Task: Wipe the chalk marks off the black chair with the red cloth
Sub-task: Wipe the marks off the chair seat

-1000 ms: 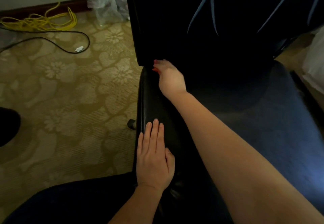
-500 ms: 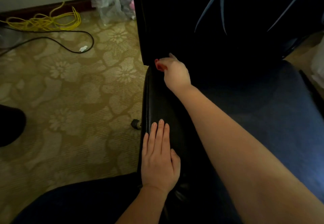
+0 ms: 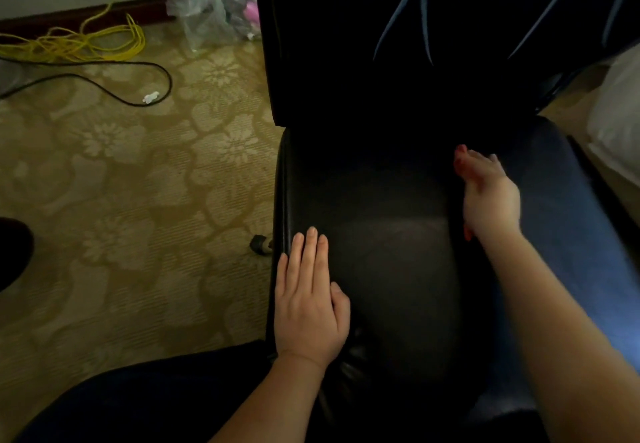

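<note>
– Right hand (image 3: 490, 196) grips the red cloth (image 3: 460, 162), bunched under the palm. Only slivers of red show, one at the fingertip end and one by the heel of the hand.
– Can you make out how the fingers lie?
– Not well; the hand is blurred. It lies on the seat (image 3: 381, 234) of the black chair (image 3: 363, 124), right of the middle and close to the foot of the backrest (image 3: 329, 44).
– And the other one?
– Left hand (image 3: 310, 300) lies flat on the seat's front left edge, fingers straight and pressed together, thumb alongside, holding nothing.
– Where are the chalk marks?
– Pale blue chalk marks (image 3: 424, 16) streak the upper backrest in long thin strokes that fan out, well above the cloth. A faint pale patch sits on the seat between the two hands; whether that is chalk or only sheen, I cannot tell.
– What lies around the chair?
– Flower-patterned carpet (image 3: 138, 200) spreads to the left. Near the wall a yellow cable (image 3: 86, 44) lies in a loose coil, a black cable (image 3: 169, 80) loops just in front of it, and a clear plastic bag (image 3: 211, 9) sits beside the backrest's left edge. One caster (image 3: 259, 244) peeks out by the seat's left side, near the left fingertips.
</note>
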